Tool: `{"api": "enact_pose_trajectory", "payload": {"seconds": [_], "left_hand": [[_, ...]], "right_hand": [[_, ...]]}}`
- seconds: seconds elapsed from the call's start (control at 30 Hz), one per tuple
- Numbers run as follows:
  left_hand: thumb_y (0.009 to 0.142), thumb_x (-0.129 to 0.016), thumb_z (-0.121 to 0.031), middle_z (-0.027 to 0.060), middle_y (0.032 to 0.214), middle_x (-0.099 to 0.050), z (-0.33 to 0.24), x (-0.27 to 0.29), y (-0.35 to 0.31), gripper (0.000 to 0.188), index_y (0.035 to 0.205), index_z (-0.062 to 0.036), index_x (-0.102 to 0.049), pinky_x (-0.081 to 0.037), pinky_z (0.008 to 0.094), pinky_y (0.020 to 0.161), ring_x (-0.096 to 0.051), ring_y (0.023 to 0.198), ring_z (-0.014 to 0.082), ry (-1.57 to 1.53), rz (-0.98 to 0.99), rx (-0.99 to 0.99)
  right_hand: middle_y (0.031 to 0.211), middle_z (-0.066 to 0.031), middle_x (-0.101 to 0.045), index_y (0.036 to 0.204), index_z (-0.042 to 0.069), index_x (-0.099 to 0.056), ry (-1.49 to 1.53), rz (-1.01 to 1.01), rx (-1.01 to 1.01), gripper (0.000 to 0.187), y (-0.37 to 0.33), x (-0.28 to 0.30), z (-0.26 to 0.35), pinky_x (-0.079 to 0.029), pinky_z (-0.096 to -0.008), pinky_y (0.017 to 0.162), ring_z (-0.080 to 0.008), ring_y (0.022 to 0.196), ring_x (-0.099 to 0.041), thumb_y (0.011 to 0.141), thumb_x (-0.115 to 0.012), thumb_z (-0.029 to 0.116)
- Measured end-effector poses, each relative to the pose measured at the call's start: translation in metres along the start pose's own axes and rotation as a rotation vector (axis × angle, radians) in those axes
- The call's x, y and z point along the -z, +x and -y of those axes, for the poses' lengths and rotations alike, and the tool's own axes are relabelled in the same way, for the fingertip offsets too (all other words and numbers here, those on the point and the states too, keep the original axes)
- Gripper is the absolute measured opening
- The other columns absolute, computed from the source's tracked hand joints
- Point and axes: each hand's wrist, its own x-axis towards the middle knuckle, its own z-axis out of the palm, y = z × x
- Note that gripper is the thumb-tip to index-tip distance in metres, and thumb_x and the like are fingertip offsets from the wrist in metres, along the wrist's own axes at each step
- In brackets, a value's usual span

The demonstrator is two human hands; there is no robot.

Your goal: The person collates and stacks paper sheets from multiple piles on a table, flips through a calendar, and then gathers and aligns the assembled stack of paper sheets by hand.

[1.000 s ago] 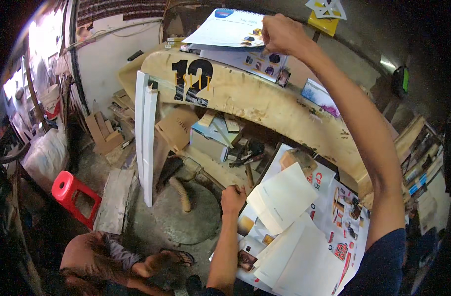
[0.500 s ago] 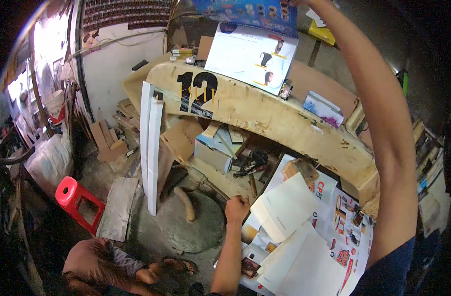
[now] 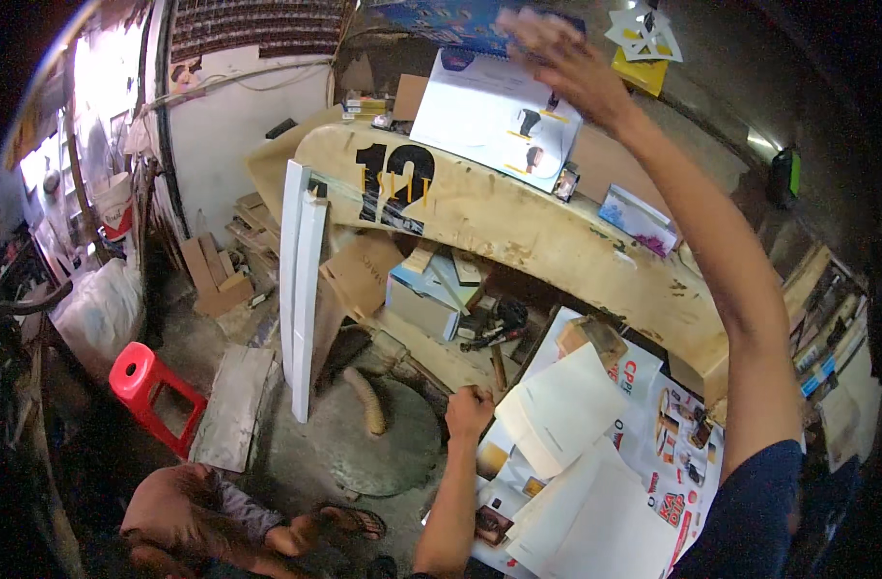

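The right arm comes in from the lower right edge, bent at the elbow, and reaches to the upper centre of the frame. The right hand [image 3: 557, 68], slightly blurred, is over the upper right of a spiral-bound desk calendar [image 3: 475, 116], fingers loosely extended and spread apart; I cannot tell whether they touch it. The calendar's white page faces the camera, with a blue sheet [image 3: 421, 19] beyond its spiral edge. It sits upper centre on the curved cream panel [image 3: 518, 217]. The left forearm rises from the bottom edge, and the left hand [image 3: 470, 412] is curled into a loose fist at lower centre, just beside white papers [image 3: 561, 410] on a table covered by a printed sheet [image 3: 687, 463]. Left of that fist, a gap shows the round grey slab [image 3: 383, 454]; farther left are a white upright post [image 3: 301, 289] and a red plastic stool [image 3: 161, 396]. A crouching person [image 3: 175, 516] occupies the lower left.
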Motion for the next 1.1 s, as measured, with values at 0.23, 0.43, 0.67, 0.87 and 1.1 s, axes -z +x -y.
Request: {"api": "enact_pose_trajectory", "payload": {"seconds": [0.23,0.43,0.67,0.87,1.1], "left_hand": [[0.082,-0.068,-0.03,0.0243,0.085,-0.069,0.014,-0.013,0.006,0.027,0.084,-0.0025,-0.071,-0.054,0.0487,0.076,-0.067,0.085,0.0434,-0.013,-0.085,-0.049],[0.084,-0.067,-0.03,0.0242,0.085,-0.069,-0.001,-0.011,0.001,0.028,0.088,-0.0019,-0.071,-0.054,0.0483,0.077,-0.067,0.086,0.0432,0.022,-0.039,-0.001],[0.084,-0.066,-0.029,0.0242,0.084,-0.069,-0.011,-0.014,0.0,0.027,0.085,-0.0019,-0.071,-0.054,0.049,0.077,-0.067,0.086,0.0423,-0.016,-0.003,-0.02],[0.084,-0.065,-0.028,0.0242,0.086,-0.069,0.005,0.0,-0.002,0.027,0.086,-0.0016,-0.07,-0.054,0.0492,0.077,-0.067,0.088,0.0426,0.01,-0.011,0.049],[0.085,-0.065,-0.028,0.0237,0.088,-0.069,-0.006,-0.006,-0.001,0.026,0.087,-0.0029,-0.071,-0.054,0.0492,0.078,-0.067,0.089,0.0422,-0.023,0.022,0.051]], "right_hand": [[0.164,0.0026,-0.014,0.154,0.021,-0.029,0.055,0.875,-0.503,0.061,-0.043,-0.037,-0.003,-0.007,-0.0498,0.122,-0.0264,0.151,-0.011,0.099,-0.044,0.042],[0.156,-0.0173,-0.032,0.148,0.007,-0.037,0.566,1.127,-0.826,0.09,-0.054,-0.086,0.006,-0.03,-0.0524,0.115,-0.0385,0.142,-0.033,0.086,-0.047,0.071],[0.128,-0.0286,-0.056,0.127,-0.008,-0.055,0.977,0.828,-1.113,0.089,-0.087,-0.114,-0.001,-0.046,-0.0437,0.101,-0.0369,0.12,-0.056,0.075,-0.069,0.063],[0.116,-0.0254,-0.066,0.12,-0.008,-0.06,1.17,0.567,-1.179,0.081,-0.057,-0.065,0.042,-0.052,-0.0432,0.091,-0.0338,0.107,-0.066,0.074,-0.074,0.058],[0.091,-0.0195,-0.071,0.093,-0.003,-0.071,1.105,0.684,-1.18,0.057,-0.082,-0.091,0.038,-0.055,-0.0425,0.07,-0.028,0.076,-0.069,0.08,-0.07,0.052]]}}
